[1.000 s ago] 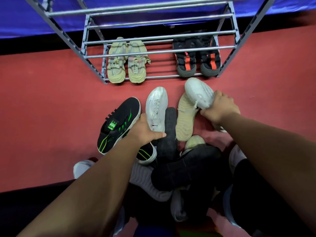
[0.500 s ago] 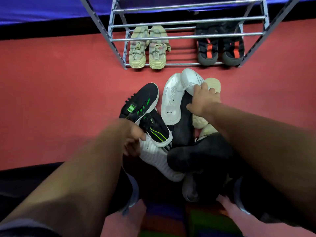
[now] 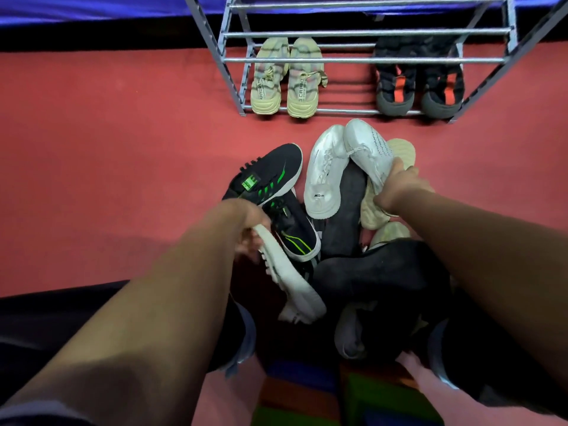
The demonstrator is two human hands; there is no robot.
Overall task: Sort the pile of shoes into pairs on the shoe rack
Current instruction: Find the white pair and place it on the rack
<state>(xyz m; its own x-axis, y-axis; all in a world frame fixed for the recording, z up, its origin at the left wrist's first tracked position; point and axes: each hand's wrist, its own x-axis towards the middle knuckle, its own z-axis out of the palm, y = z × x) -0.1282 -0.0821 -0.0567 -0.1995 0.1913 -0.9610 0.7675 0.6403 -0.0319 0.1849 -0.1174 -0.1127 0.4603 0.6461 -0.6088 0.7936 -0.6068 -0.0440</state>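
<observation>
A pile of shoes lies on the red floor in front of a grey metal shoe rack (image 3: 365, 60). My right hand (image 3: 396, 187) grips a white sneaker (image 3: 367, 146) by its heel end, toe pointing at the rack. Beside it lies a second white sneaker (image 3: 325, 170). My left hand (image 3: 246, 224) grips a white-soled shoe (image 3: 289, 281) turned sole-up, lifted at the left of the pile. Two black sneakers with green stripes (image 3: 270, 176) (image 3: 295, 235) lie left of centre. On the rack's bottom shelf stand a beige pair (image 3: 285, 78) and a black-and-orange pair (image 3: 421, 84).
Dark shoes (image 3: 381, 269) and cream shoes (image 3: 375, 210) fill the middle and right of the pile. A blue cloth (image 3: 92, 7) runs along the back wall. Open red floor (image 3: 107, 164) spreads to the left. A multicoloured mat (image 3: 338, 401) lies at the bottom edge.
My left hand let go of the left white sneaker, drew back and took hold of the white-soled shoe. My right hand brought its white sneaker leftwards, beside the other one. The camera view shifted left.
</observation>
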